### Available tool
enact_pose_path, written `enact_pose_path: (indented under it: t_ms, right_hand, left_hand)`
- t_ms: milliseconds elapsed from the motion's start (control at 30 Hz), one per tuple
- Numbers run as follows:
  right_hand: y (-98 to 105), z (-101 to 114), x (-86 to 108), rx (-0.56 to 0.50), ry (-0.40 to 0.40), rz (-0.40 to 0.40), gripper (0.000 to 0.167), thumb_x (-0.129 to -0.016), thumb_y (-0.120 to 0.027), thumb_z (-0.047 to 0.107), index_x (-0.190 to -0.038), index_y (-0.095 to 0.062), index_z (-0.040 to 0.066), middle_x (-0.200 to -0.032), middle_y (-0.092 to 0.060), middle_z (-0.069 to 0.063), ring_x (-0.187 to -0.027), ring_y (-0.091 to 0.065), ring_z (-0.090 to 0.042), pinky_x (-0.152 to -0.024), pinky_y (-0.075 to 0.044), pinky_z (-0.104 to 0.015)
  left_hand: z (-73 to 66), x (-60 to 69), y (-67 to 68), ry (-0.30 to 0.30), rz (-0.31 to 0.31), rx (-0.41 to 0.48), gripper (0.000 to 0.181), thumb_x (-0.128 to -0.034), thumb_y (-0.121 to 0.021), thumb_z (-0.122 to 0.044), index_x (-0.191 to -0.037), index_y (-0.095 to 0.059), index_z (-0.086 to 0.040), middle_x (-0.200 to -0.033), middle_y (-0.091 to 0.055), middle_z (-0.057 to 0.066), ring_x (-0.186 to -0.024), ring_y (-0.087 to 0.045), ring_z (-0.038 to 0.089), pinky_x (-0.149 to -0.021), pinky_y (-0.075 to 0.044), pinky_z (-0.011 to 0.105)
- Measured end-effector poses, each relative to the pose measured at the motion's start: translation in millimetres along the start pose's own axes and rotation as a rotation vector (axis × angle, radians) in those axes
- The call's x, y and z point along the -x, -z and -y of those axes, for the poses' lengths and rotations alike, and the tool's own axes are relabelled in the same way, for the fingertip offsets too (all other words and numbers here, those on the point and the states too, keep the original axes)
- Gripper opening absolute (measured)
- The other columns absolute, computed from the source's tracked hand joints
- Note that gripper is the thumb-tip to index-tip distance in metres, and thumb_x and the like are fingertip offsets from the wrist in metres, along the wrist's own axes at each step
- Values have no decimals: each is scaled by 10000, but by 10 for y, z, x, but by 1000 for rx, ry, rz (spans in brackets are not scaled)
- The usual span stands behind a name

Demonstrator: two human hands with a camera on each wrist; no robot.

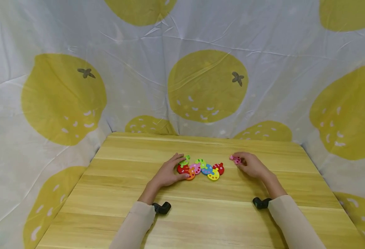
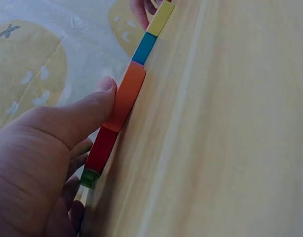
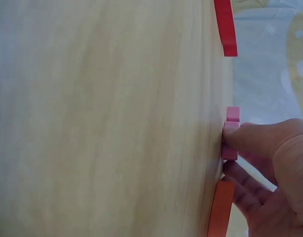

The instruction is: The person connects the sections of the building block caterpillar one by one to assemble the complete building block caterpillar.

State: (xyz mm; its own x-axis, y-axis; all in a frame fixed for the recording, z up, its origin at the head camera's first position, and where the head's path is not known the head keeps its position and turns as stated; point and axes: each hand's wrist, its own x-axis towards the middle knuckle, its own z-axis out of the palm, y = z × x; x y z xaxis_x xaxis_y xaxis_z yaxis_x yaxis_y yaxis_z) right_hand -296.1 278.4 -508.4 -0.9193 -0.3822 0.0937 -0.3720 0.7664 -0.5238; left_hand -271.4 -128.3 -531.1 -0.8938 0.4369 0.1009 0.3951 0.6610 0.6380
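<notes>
Several round, numbered wooden puzzle pieces interlock in a wavy row on the table, among them a blue piece (image 1: 206, 169), a yellow piece (image 1: 213, 175) and, at the right end, a red piece (image 1: 218, 169). My left hand (image 1: 169, 171) holds the row's left end: the thumb presses the orange piece (image 2: 127, 96), and the fingers lie by the green piece (image 1: 185, 160) on the far side. Right of the row, apart from it, my right hand (image 1: 252, 165) pinches a pink puzzle piece (image 3: 231, 140) between thumb and fingers, low at the tabletop.
Another orange piece (image 3: 220, 210) lies beside the right hand's fingers, hidden in the head view. The wooden table (image 1: 201, 221) ends at a lemon-print cloth (image 1: 138, 83) behind and at both sides. Black devices (image 1: 162, 208) are worn at the wrists.
</notes>
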Motion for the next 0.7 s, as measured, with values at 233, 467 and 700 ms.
enact_pose_path:
  t_ms: [233,467,700]
  right_hand:
    - [-2,42,14,-30,-21,-2,360,-968,-703,93,-1318,-664,18,-1202,-692,-156,-962,-609,-252,-863,-532,-444]
    - [1,101,72,-81,-49,-47,393,-940,-754,154,-1308,-673,43,-1274,-672,-171,-1020,-641,-287,-900,-553,-479]
    - [6,202,109,-110,-23,-83,408,-910,-786,159,-1290,-687,50,-1247,-685,-147,-1012,-650,-280,-890,-574,-479]
  left_hand:
    - [-9,12,0,-3,8,14,742,-900,-782,-458,-1519,-524,-142,-1657,-380,9,-1598,-200,266,-1261,-234,577]
    - [-27,13,2,13,6,37,758,-884,-798,-466,-1519,-526,-154,-1666,-364,4,-1602,-185,267,-1257,-225,600]
    - [-12,2,12,28,-24,30,760,-849,-830,-480,-1488,-566,-165,-1638,-394,34,-1559,-299,295,-1240,-311,537]
